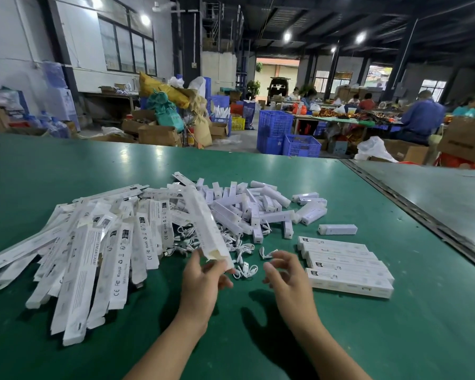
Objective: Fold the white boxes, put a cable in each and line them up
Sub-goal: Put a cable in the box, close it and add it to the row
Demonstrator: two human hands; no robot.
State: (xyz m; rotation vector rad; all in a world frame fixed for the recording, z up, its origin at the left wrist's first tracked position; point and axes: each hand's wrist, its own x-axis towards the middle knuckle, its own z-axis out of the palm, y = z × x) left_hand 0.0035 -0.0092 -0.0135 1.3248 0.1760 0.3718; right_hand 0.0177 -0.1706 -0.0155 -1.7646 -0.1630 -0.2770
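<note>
The near part of the green table [258, 338] lies bare around both forearms and gives open passage. To the left, a spread pile of flat boxes [93, 242] covers the surface, and behind the middle a heap of small white blocks [252, 207] does the same. Loose cables [244, 270] litter the strip between, under the folded box [206, 223] that the left hand [200, 281] grips aslant. A row of finished boxes [346, 266] lies just beside the right hand [288, 275], with bare green beyond it up to the metal seam [412, 209].

Two hands [203, 282] [287, 278], one held box [206, 224]
</note>
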